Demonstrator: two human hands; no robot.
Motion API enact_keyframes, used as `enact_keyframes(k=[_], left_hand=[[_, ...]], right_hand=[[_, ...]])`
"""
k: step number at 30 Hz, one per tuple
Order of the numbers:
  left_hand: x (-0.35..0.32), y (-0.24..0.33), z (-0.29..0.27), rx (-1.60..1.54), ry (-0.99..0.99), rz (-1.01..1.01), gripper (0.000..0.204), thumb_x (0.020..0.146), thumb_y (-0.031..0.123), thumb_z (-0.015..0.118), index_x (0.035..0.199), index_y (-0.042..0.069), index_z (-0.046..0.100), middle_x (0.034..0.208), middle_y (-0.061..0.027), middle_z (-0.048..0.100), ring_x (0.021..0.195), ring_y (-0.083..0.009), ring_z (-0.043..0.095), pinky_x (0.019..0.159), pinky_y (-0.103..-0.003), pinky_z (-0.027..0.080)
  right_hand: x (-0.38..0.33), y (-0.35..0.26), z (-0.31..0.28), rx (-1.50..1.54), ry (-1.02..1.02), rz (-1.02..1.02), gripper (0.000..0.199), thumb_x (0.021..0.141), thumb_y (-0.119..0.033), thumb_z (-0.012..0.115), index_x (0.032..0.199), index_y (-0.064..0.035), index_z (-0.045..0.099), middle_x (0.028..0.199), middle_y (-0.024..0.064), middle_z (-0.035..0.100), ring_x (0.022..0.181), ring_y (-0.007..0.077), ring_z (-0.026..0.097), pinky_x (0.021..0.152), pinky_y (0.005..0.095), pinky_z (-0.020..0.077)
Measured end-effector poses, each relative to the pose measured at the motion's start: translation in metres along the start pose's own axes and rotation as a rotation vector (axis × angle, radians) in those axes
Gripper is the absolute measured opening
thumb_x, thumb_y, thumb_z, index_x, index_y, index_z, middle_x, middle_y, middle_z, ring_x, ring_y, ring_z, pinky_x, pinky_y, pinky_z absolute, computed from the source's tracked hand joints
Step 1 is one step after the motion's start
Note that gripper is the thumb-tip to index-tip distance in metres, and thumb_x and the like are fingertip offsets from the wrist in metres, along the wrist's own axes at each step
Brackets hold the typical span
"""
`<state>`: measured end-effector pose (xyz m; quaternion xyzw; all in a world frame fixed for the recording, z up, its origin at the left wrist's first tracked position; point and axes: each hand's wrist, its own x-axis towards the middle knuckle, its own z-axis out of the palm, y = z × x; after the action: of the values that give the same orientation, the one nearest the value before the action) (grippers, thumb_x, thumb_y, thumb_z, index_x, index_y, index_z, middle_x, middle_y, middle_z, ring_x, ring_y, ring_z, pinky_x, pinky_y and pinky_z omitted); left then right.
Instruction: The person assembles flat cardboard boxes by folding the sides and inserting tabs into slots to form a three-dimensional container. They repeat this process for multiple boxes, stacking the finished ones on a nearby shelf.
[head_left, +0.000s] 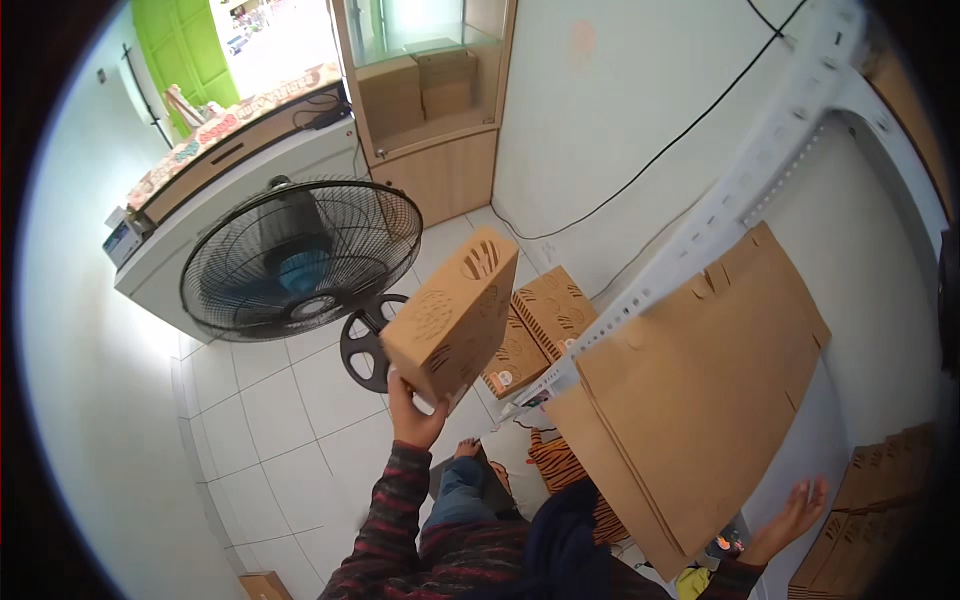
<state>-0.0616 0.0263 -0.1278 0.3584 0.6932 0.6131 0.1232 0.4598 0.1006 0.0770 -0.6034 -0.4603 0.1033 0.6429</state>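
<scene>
My left hand [416, 418] grips a brown cardboard box [460, 310] by its lower end and holds it up, tilted, out in front of me. Dark printed patterns cover the box. At the lower right my right hand [797, 512] is open with nothing in it, its fingers apart. It is just beyond the edge of some flat, unfolded cardboard sheets [690, 400], which lie stacked on a white table. I cannot tell whether that hand touches the table.
Two printed boxes [552, 310] stand on the tiled floor beyond the held box. A black pedestal fan [300, 260] is close on its left. A white perforated metal post [700, 235] slants up beside the sheets. More folded cardboard [865, 490] stands at the right.
</scene>
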Motion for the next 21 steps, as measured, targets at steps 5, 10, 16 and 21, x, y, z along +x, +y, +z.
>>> enact_keyframes(k=[5,10,16,21], left_hand=[[0.029,-0.129,0.048,0.265,-0.277,-0.231,0.077,0.064,0.01,0.078,0.128,-0.001,0.035,0.116,-0.02,0.051,0.105,-0.0331,0.056,0.088,-0.042,0.047],[0.047,-0.236,0.116,-0.059,-0.22,-0.708,0.084,0.068,0.012,0.08,0.131,0.002,0.025,0.113,-0.0225,0.051,0.098,-0.0341,0.058,0.085,-0.044,0.051],[0.058,-0.294,0.167,-0.554,-0.096,-1.131,0.073,0.077,0.005,0.073,0.132,0.009,0.025,0.119,-0.0162,0.049,0.102,-0.0305,0.055,0.079,-0.048,0.051],[0.043,-0.325,0.19,-0.725,-0.116,-1.303,0.071,0.083,0.0,0.066,0.137,0.013,0.023,0.129,-0.0154,0.047,0.113,-0.0314,0.052,0.091,-0.053,0.043]], right_hand=[[0.01,0.053,-0.038,0.103,0.01,0.125,0.041,0.097,-0.021,0.052,0.129,0.0025,0.045,0.131,0.0136,0.047,0.121,0.0214,0.046,0.106,0.0341,0.0354],[0.009,0.048,-0.051,0.049,0.042,0.19,0.043,0.1,-0.03,0.045,0.127,0.0042,0.047,0.131,0.0143,0.047,0.122,0.0215,0.045,0.106,0.0337,0.0368],[0.016,0.053,-0.069,0.062,0.096,0.248,0.045,0.1,-0.033,0.046,0.123,0.0055,0.05,0.125,0.014,0.051,0.116,0.0205,0.049,0.101,0.0324,0.0403],[0.023,0.05,-0.087,0.075,0.128,0.275,0.046,0.099,-0.034,0.048,0.12,0.0062,0.052,0.12,0.0135,0.055,0.109,0.0194,0.053,0.097,0.0312,0.0436]])
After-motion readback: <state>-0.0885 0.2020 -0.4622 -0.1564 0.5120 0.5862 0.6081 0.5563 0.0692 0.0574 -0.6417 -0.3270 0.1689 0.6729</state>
